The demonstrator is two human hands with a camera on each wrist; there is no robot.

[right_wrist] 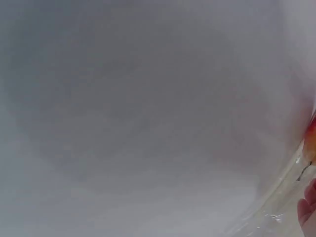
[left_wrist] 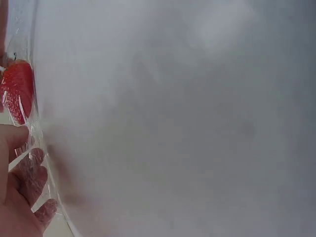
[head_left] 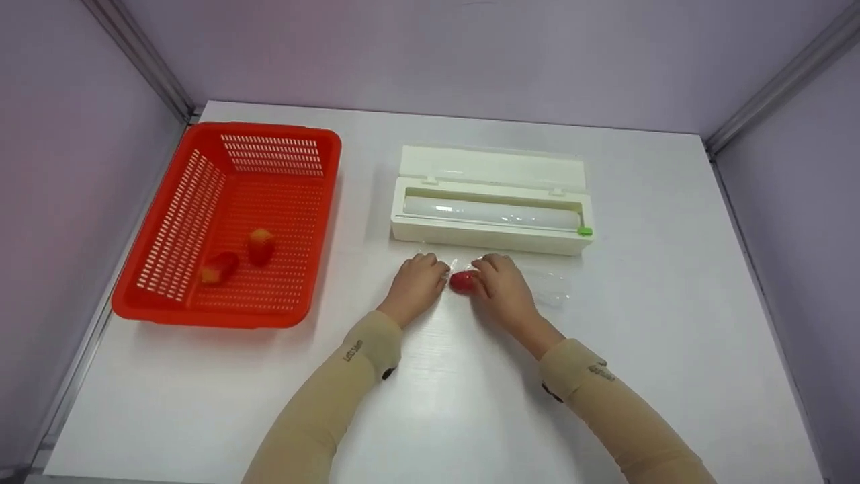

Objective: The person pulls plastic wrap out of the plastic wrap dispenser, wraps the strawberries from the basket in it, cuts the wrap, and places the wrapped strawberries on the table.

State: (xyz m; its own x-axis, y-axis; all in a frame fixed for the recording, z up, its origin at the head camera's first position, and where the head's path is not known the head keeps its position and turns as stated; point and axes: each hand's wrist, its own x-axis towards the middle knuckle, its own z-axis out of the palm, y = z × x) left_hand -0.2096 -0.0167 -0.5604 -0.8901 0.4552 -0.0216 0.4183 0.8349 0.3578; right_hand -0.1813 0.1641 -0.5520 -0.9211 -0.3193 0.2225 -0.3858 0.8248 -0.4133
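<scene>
A red fruit [head_left: 462,281], speckled and narrowing to one end in the left wrist view, lies on clear cling film [head_left: 547,286] on the table. My right hand [head_left: 500,286] holds the fruit from its right side, thumb at the front and fingers bent behind. To the left, my left hand [head_left: 418,282] pinches the film close beside the fruit. Film covers several fingers [left_wrist: 34,170] in the left wrist view. Only fingertips [right_wrist: 308,197] of the right hand show in its own wrist view, below the fruit's yellowish end [right_wrist: 310,143] and dark stem.
Behind the hands stands a white film dispenser [head_left: 490,240], its lid [head_left: 494,168] raised, with a film roll [head_left: 494,211] inside and a green slider [head_left: 584,231] at its right end. A red basket [head_left: 322,222] on the left holds two red-and-orange fruits [head_left: 261,247]. Panels enclose the table.
</scene>
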